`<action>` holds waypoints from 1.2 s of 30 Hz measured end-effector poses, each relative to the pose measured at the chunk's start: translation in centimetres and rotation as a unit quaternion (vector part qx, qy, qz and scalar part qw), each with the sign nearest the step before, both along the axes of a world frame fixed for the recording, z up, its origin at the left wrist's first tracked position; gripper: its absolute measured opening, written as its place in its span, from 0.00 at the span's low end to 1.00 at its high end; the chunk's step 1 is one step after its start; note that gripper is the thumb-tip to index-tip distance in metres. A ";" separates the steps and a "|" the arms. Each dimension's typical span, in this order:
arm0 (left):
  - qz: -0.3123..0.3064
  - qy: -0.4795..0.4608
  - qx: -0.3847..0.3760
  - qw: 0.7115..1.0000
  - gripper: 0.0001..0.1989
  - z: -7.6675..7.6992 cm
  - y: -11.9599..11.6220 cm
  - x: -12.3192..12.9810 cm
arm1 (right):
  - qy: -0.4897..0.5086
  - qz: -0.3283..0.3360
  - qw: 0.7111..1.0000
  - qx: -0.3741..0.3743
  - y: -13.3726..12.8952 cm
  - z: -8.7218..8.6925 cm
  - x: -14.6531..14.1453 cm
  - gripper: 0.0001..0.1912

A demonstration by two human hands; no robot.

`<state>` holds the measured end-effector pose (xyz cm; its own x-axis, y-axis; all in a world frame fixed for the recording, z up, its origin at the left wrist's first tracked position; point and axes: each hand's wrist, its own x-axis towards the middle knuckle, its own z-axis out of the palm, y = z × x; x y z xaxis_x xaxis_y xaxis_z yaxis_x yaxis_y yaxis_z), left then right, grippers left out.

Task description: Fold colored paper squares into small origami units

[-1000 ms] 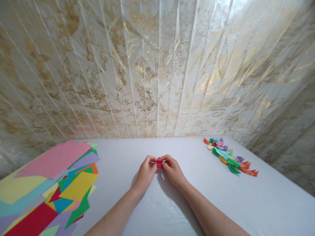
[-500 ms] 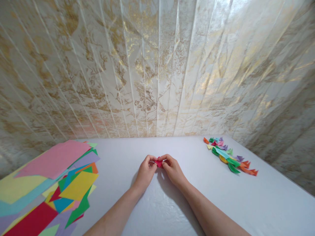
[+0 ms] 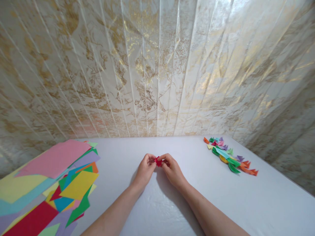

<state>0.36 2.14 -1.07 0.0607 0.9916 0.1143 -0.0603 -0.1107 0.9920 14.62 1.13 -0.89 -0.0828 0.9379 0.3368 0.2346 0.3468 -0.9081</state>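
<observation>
Between my two hands is a small piece of folded red paper [image 3: 158, 161], held just above the white table. My left hand [image 3: 145, 168] pinches its left side between thumb and fingers. On the other side, my right hand [image 3: 171, 167] grips it with thumb and forefinger, the remaining fingers curled. Fingertips cover much of the paper, so its exact folded shape cannot be made out.
Sheets of coloured paper lie piled at the left, with a large pink sheet [image 3: 56, 157] and a yellow piece [image 3: 79, 185] on top. Several small folded paper figures [image 3: 227, 156] form a cluster at the right. A gold-patterned curtain [image 3: 147, 65] hangs behind the white table [image 3: 152, 209].
My fingers have shifted slightly on the red paper, and a little more of it shows between them. Both hands stay in nearly the same place.
</observation>
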 end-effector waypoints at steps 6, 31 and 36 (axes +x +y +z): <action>0.019 0.017 0.018 1.000 0.07 -0.7 0.2 0.0 | -0.010 0.003 1.000 0.004 0.0 -0.4 0.0 0.12; 0.042 0.129 0.135 0.982 0.04 -0.1 -1.0 0.3 | 0.094 0.022 0.991 -0.095 0.2 0.3 0.0 0.08; 0.057 0.111 0.125 0.984 0.02 0.1 -1.0 0.3 | 0.084 0.034 0.991 -0.095 -0.1 0.8 -0.1 0.08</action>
